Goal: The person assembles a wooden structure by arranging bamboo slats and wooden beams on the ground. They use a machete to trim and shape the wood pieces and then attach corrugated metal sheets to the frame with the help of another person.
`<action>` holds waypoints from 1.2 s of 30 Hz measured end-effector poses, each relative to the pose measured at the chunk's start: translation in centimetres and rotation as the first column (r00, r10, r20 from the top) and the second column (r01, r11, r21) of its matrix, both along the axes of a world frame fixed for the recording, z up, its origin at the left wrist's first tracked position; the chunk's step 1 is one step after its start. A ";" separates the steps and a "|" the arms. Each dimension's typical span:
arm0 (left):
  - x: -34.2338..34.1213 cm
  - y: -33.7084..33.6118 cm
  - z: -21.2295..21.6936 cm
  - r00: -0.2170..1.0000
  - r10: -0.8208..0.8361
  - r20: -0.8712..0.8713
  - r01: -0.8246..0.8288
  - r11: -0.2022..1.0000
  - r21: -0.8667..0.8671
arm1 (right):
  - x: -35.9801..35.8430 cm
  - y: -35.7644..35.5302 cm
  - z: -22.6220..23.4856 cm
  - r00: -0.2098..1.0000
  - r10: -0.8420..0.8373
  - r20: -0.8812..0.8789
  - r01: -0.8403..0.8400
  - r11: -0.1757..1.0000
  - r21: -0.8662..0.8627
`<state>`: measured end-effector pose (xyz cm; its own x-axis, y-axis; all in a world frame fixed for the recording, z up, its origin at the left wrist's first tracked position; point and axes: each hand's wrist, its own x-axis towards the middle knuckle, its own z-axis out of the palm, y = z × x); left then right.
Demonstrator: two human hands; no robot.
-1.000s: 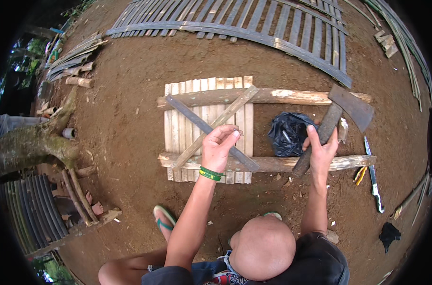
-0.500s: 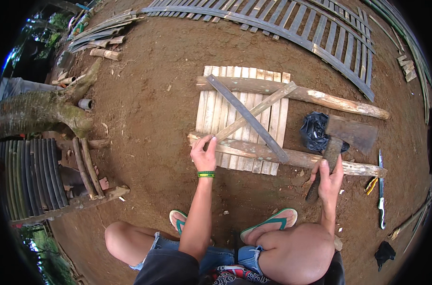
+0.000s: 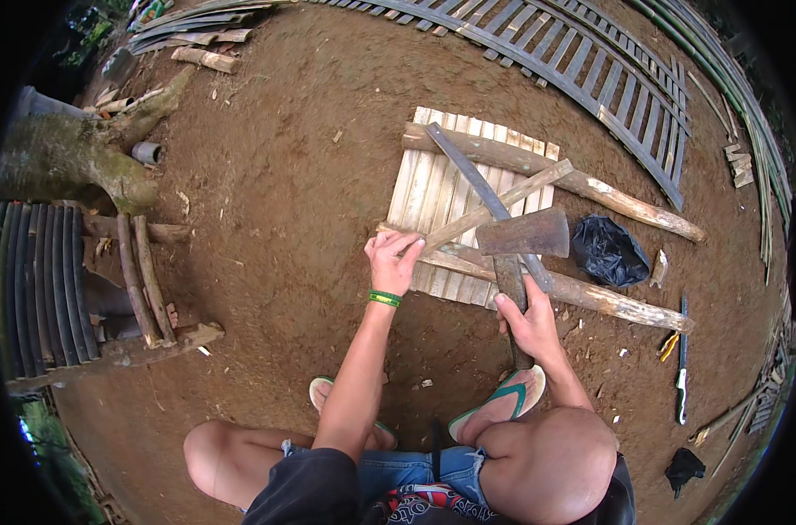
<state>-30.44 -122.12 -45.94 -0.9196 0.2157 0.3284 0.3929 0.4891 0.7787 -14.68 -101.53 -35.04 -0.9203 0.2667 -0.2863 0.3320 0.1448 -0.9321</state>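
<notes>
Head view: hatchet (image 3: 525, 234) now lifted over the slat panel (image 3: 433, 188), where a second ago it lay off to the right by the black bag (image 3: 610, 251). Right hand (image 3: 525, 319) grips its handle; left hand (image 3: 394, 260) clasps the diagonal brace (image 3: 494, 206) end. Work appears to be moving to chopping.

Bare arms, a green wristband (image 3: 384, 298), denim shorts (image 3: 407, 471), green-strapped sandals (image 3: 503, 399).

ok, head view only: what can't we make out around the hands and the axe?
- Head view: lower wooden handle of the rusty broad-bladed axe is hidden by the right hand.
- Contents of the crumpled black plastic bag: closed folds hide them.
- What the left hand fingertips pinch on the pale slatted bamboo panel: too small.
</notes>
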 end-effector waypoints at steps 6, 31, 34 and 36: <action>0.1 0.1 0.1 0.990 -0.052 -0.129 0.047 0.998 -0.039 | -0.6 -0.9 -0.8 0.997 0.066 0.031 -0.070 0.979 0.192; 0.7 1.1 -0.8 0.998 0.034 -0.060 -0.026 0.990 0.139 | -5.4 -2.8 1.6 0.961 0.252 -0.109 -0.172 0.862 0.477; 0.8 1.0 -0.8 0.999 0.032 -0.024 -0.027 0.986 0.167 | -5.5 -2.5 0.9 0.965 0.246 -0.085 -0.180 0.866 0.466; 0.7 1.0 -1.0 0.999 0.030 -0.014 -0.027 0.980 0.198 | -5.4 -2.5 0.6 0.971 0.235 -0.045 -0.190 0.870 0.454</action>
